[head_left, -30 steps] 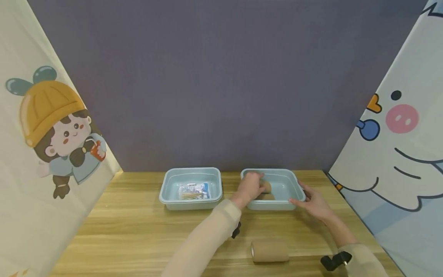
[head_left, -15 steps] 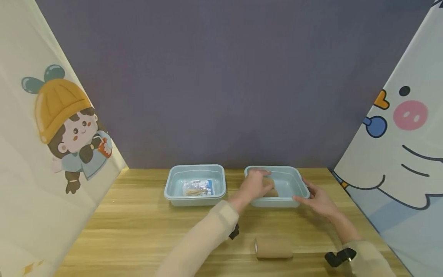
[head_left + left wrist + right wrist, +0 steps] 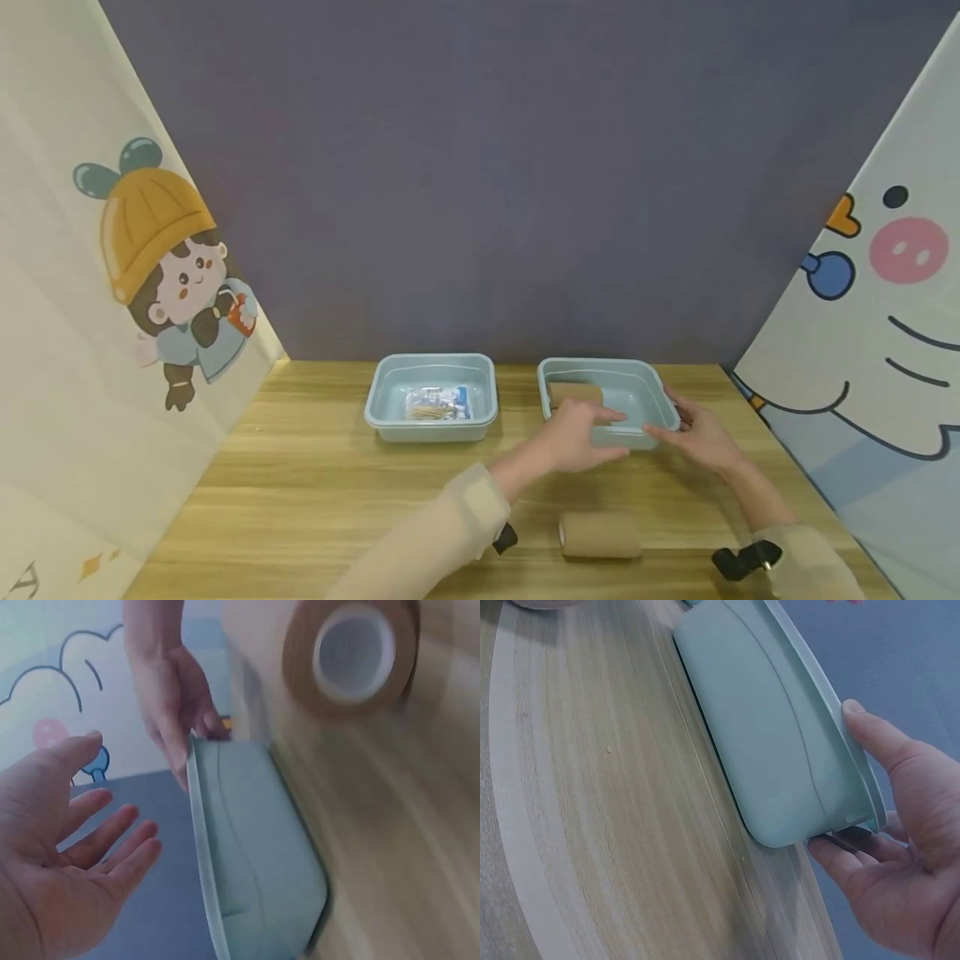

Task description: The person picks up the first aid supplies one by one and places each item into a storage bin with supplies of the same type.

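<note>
A pale blue-green plastic tray (image 3: pixel 632 396) stands on the table at the right. Inside its left part lies a brown roll (image 3: pixel 576 393); the left hand hides some of that area. My left hand (image 3: pixel 576 437) hovers over the tray's front rim, fingers spread and palm bare. At the tray's right end, my right hand (image 3: pixel 701 437) grips the corner, with the thumb on the rim and the fingers against the outer side. Nearer to me, another brown roll (image 3: pixel 600 535) with a white core (image 3: pixel 354 654) lies on its side on the table.
To the left stands a second tray (image 3: pixel 431 432) of the same colour, holding a clear packet (image 3: pixel 437 404) with thin wooden sticks in it. A dark grey panel (image 3: pixel 480 183) rises behind the trays. Printed cloths flank the wooden table (image 3: pixel 315 483) on both sides.
My left hand has let go of the brown roll inside the tray and drawn back toward me over the front rim. The right hand has stayed on the tray's right corner.
</note>
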A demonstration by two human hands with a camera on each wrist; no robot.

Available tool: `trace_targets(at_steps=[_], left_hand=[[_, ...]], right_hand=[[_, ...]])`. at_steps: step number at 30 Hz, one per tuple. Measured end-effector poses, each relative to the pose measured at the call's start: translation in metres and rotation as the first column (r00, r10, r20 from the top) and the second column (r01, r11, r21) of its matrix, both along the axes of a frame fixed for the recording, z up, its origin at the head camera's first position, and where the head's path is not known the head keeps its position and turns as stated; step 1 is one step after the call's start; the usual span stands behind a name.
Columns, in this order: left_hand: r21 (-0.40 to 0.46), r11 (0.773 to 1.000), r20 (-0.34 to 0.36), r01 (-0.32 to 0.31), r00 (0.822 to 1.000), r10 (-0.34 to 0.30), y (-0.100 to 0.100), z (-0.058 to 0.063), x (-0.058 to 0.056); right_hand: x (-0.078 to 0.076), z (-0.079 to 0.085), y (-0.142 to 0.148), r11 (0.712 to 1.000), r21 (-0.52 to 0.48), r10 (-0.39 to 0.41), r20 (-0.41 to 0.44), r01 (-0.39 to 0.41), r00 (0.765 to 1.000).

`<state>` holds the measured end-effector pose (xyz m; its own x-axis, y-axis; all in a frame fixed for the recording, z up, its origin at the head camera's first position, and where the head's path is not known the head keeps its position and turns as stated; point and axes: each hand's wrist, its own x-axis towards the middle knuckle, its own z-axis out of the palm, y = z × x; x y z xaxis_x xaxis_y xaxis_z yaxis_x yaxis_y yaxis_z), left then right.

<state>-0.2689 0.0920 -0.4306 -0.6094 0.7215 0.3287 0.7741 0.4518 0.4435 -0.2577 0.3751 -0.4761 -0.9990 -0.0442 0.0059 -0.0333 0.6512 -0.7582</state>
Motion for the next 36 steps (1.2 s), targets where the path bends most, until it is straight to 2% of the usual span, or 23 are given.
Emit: trace_targets(at_steps=[6, 13, 20, 26, 32, 36], left_hand=[[-0.067, 0.996, 0.045, 0.058, 0.997, -0.055, -0.007, -0.009, 0.017], [-0.100, 0.989, 0.041, 0.112, 0.993, -0.109, -0.015, -0.022, 0.029], [-0.124, 0.985, 0.117, 0.119, 0.988, -0.105, -0.025, -0.036, 0.039], [-0.131, 0.981, 0.121, 0.145, 0.984, -0.129, -0.027, -0.049, 0.048], [-0.138, 0.980, 0.148, 0.143, 0.981, -0.122, -0.028, -0.054, 0.052], [-0.145, 0.980, 0.127, 0.137, 0.985, -0.118, -0.029, -0.055, 0.053]], right_hand=[[-0.001, 0.001, 0.001, 0.999, 0.037, -0.006, -0.025, 0.007, 1.000], [0.000, 0.004, -0.001, 0.998, 0.055, -0.006, -0.028, 0.008, 1.000], [0.001, 0.003, 0.000, 0.999, 0.049, -0.007, -0.013, 0.008, 1.000], [0.002, 0.001, 0.000, 0.999, 0.048, -0.005, -0.016, 0.006, 1.000], [0.002, 0.000, 0.000, 0.999, 0.044, -0.009, -0.008, 0.009, 1.000], [0.002, 0.000, -0.001, 0.999, 0.048, -0.014, -0.001, 0.014, 1.000]])
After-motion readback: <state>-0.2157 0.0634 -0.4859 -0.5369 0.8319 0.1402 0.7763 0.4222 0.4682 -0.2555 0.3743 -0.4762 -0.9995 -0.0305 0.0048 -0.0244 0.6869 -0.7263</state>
